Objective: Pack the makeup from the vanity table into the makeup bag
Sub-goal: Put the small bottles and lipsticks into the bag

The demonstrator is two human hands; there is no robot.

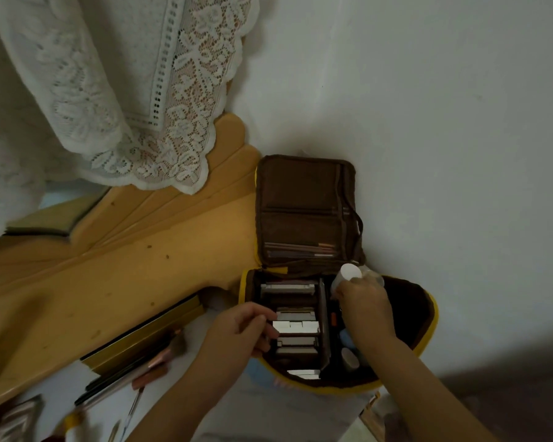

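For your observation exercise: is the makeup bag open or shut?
Open. The makeup bag has its lid flap folded back, and the palettes inside show.

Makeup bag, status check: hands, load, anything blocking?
Left hand grips a white palette in the bag. Right hand holds a white-capped bottle over the bag. Brushes left on table. Nothing blocking.
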